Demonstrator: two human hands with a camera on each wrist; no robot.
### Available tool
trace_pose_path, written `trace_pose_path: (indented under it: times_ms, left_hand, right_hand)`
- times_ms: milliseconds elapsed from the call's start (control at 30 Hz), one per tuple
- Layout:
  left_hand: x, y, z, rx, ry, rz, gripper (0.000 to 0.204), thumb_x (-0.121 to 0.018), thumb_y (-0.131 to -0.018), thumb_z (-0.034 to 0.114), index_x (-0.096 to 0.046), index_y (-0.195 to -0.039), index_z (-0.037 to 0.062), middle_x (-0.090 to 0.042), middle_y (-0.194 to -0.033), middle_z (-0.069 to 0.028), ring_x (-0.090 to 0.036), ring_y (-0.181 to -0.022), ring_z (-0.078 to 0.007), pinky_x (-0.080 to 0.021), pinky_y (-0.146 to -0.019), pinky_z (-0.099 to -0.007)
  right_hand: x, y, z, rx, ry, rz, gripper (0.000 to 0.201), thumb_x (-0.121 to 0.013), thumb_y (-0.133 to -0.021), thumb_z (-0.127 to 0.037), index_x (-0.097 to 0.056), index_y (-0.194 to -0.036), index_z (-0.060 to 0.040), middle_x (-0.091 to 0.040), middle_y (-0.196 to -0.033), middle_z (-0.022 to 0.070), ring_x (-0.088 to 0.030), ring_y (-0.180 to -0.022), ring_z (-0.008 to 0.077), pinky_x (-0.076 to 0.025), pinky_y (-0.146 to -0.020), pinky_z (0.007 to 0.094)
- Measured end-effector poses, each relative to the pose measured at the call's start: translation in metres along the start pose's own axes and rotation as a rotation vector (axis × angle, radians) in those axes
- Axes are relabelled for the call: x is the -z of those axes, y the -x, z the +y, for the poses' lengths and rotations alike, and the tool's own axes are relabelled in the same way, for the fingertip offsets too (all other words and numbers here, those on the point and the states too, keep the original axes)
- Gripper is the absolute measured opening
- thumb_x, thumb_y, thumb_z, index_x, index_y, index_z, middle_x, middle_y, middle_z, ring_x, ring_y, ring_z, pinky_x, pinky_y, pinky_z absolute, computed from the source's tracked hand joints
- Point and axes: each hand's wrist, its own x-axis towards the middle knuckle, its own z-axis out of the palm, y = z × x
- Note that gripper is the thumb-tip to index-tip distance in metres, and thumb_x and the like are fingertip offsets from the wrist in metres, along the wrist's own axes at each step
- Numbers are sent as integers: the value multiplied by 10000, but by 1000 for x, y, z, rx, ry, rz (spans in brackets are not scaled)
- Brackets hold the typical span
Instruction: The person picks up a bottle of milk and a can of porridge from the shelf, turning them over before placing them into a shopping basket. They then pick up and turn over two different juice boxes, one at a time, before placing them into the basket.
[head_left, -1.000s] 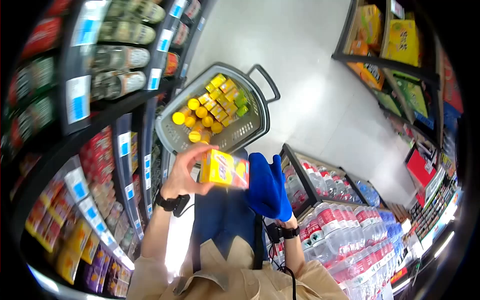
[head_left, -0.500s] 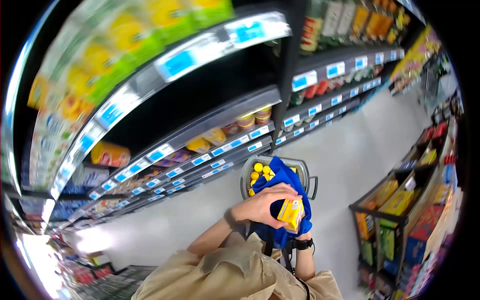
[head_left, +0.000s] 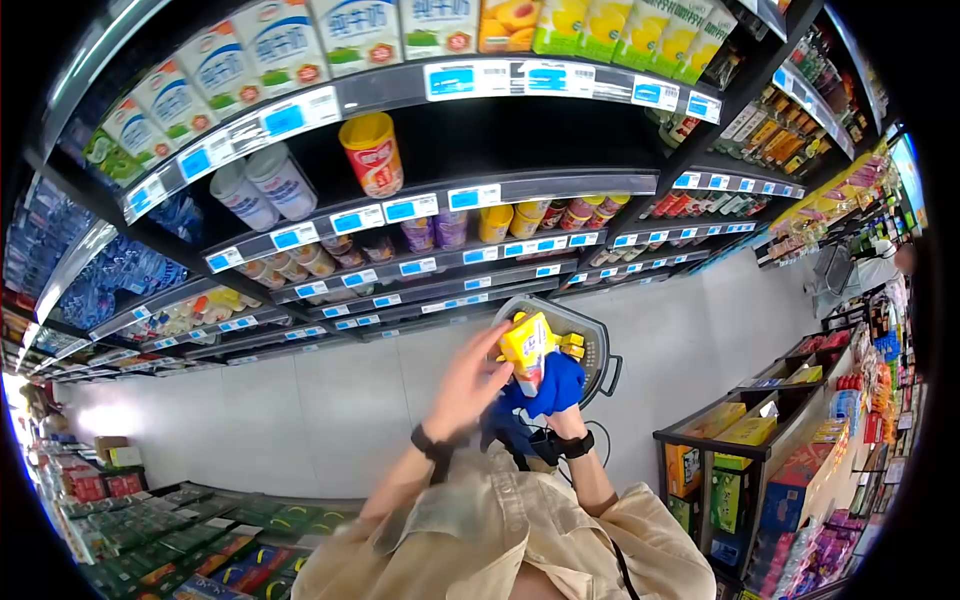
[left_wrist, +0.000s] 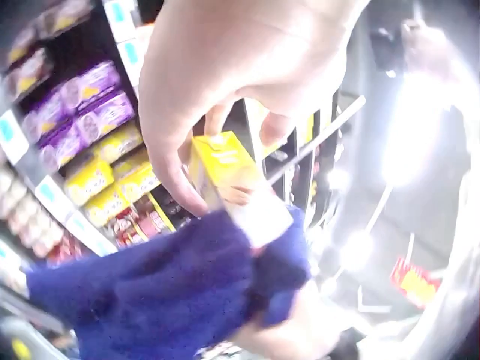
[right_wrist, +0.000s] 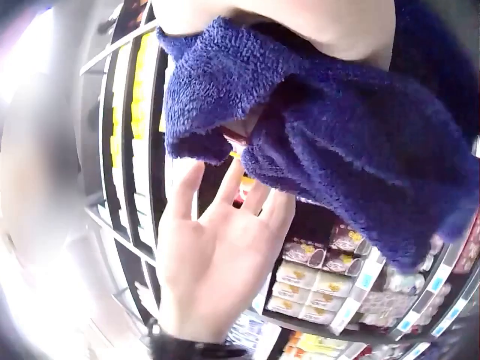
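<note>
A small yellow box (head_left: 526, 342) with a pale and red lower part is held up in front of my body. My left hand (head_left: 464, 388) pinches its left side, thumb and fingers spread around the edge. A blue plush cloth (head_left: 560, 380) bunches round the box's lower end. Through this cloth my right hand (head_left: 567, 419) holds the box; the fabric hides most of its fingers. In the left wrist view the box (left_wrist: 229, 176) leans out of the cloth (left_wrist: 180, 277). The right wrist view has the cloth (right_wrist: 225, 71) covering most of the box.
Behind the hands a grey shopping basket (head_left: 598, 345) with yellow boxes (head_left: 571, 345) stands on the floor. Long shelves with milk cartons (head_left: 283, 45) and cans (head_left: 372, 155) run along the far side. A display rack (head_left: 735, 455) stands right, with stacked goods (head_left: 230, 550) at lower left.
The head view has swung toward the shelves. The box, first beside the cloth in the right hand, now sits with its lower end in the cloth, the left hand at its side.
</note>
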Motion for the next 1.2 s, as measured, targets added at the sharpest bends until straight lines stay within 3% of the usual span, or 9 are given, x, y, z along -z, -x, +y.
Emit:
trace_pose_path:
  times_ms: [67, 200, 367, 433, 567, 667, 800, 933, 1200]
  left_hand:
    - [0, 30, -30, 60, 191, 107, 542, -591, -989, 77, -382, -1486, 17, -521, -1409, -127, -532, -1248, -196, -504, -976, -349]
    - [-2, 62, -35, 80, 283, 435, 571, -657, -978, 184, -407, -1463, 14, -553, -1342, -137, -593, -1135, -181, -498, -948, -327]
    - [10, 56, -18, 29, 582, 462, 576, -581, -1024, 228, -332, -1508, 42, -494, -1418, -136, -503, -1274, -209, -423, -1064, -364]
    - [8, 48, -3, 19, 727, 436, 556, -529, -1047, 229, -305, -1529, 65, -478, -1438, -136, -501, -1289, -223, -421, -1071, -360]
    - [-2, 34, 3, -26, 649, 350, 536, -458, -1072, 252, -287, -1545, 69, -521, -1403, -132, -500, -1296, -227, -428, -1063, -356]
    - [-22, 24, 12, -61, -45, 362, 534, -446, -1047, 222, -322, -1523, 16, -501, -1374, -193, -489, -1267, -287, -373, -1089, -398]
    - [-44, 11, 7, -359, -669, 519, 667, -627, -964, 238, -335, -1517, 6, -412, -1414, -166, -489, -1229, -241, -425, -1037, -361]
    - [-75, 12, 17, -352, -361, 502, 940, -849, -716, 87, -347, -1502, -26, -431, -1321, -142, -516, -1204, -236, -460, -996, -352]
    - [-122, 7, 20, -414, -292, 477, 892, -842, -713, 93, -409, -1483, -33, -469, -1300, -147, -546, -1157, -229, -508, -928, -320]
  right_hand:
    - [-18, -1, -12, 533, 930, -141, 174, -723, -845, -180, -649, -844, -23, -640, -742, 60, -615, -663, 141, -496, -588, 311]
    - [-54, 13, -18, 672, 1097, -232, 219, -768, -796, -188, -667, -875, -11, -643, -722, 70, -630, -666, 151, -506, -591, 318]
    - [-77, 9, -40, 278, 829, -243, 302, -825, -735, -198, -688, -913, 4, -647, -697, 82, -648, -671, 164, -518, -595, 325]
    - [-86, 15, -71, -108, 457, -144, 579, -907, -650, -169, -661, -1133, 34, -705, -977, 50, -661, -840, 144, -525, -770, 254]
    - [-72, 12, -44, -234, -605, -110, 461, -726, -884, -120, -553, -1295, 0, -626, -1200, 65, -608, -1021, 98, -516, -823, 264]
    - [-30, -2, 50, -44, -305, -91, 218, -591, -1003, -177, -573, -1198, -81, -577, -1093, -17, -556, -1011, 71, -485, -855, 252]
    - [-29, -4, 3, 95, -412, -148, 217, -554, -1030, -249, -565, -1182, -94, -559, -1088, -36, -568, -982, 82, -503, -828, 281]
    - [-27, 2, -41, -73, -641, 17, 232, -527, -1034, -258, -550, -1196, -93, -564, -1074, -31, -578, -971, 102, -521, -856, 316]
    - [23, -1, -30, -32, -541, -6, 211, -499, -1017, -240, -534, -1163, -92, -580, -1116, 38, -597, -1058, 151, -525, -922, 349]
